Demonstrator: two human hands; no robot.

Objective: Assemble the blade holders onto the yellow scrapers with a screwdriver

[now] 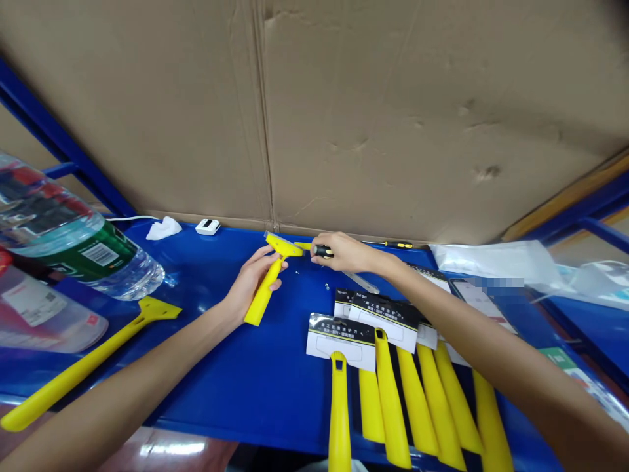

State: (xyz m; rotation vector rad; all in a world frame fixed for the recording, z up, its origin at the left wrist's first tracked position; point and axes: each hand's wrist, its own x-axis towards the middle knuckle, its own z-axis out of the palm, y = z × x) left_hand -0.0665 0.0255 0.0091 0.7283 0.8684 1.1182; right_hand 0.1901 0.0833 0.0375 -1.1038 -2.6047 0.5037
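My left hand point(255, 274) is closed around the handle of a short yellow scraper point(264, 292), its head tilted up and a blade edge at the upper left. My right hand point(343, 250) grips a screwdriver point(323, 251) by its black handle and points it left toward the right end of the scraper head. Whether the tip touches is too small to tell. Just behind that end shows a yellow piece point(303, 246), partly hidden. Small screws point(327, 286) lie on the blue table point(236, 380) below. A long yellow scraper point(88, 357) rests left of my left forearm.
Several yellow scrapers point(340, 413) with black-and-white cards lie at the right front. Another screwdriver point(398, 244) lies by the cardboard wall point(344, 131). A large water bottle point(98, 246), plastic jug point(49, 311), tissue point(164, 228) and small white device point(208, 227) are left; a phone point(479, 301) is right.
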